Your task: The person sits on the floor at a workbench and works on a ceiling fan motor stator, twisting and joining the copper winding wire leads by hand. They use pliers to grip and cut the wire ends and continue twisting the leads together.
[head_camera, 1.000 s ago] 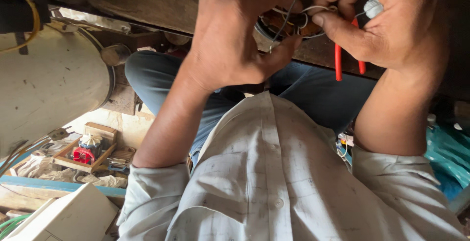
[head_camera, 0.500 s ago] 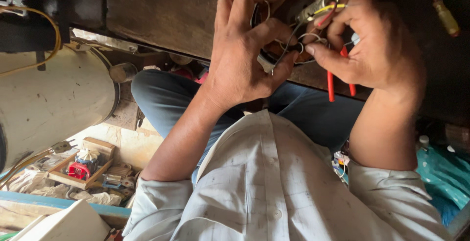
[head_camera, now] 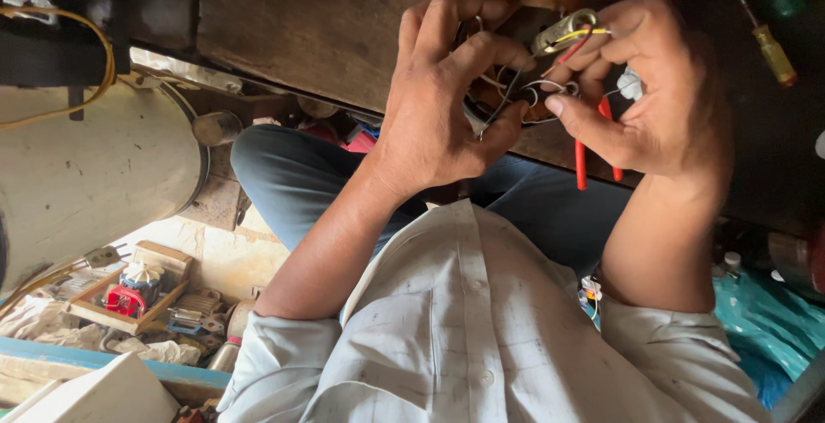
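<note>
Wires (head_camera: 534,89) in a small tangle sit between your two hands, over the edge of the dark wooden bench (head_camera: 344,36) and above your lap. Your left hand (head_camera: 438,105) curls around the wound part (head_camera: 507,96) they come from, fingers bent over its top and thumb pressed up from below, so that hand is closed on it. Your right hand (head_camera: 653,96) is closed too: its thumb and forefinger pinch the thin white and black leads, while the red-handled pliers (head_camera: 593,144) hang down from the same palm, handles pointing toward your legs. A small metal cylinder (head_camera: 563,32) with yellow and red leads rests against your right fingertips. The two hands are close together, nearly touching at the fingertips. A yellow-handled screwdriver (head_camera: 771,45) lies on the bench, off to the right of your right hand. A pale round drum (head_camera: 94,182) stands to your left, with a small wooden tray (head_camera: 137,294) of parts below it.
</note>
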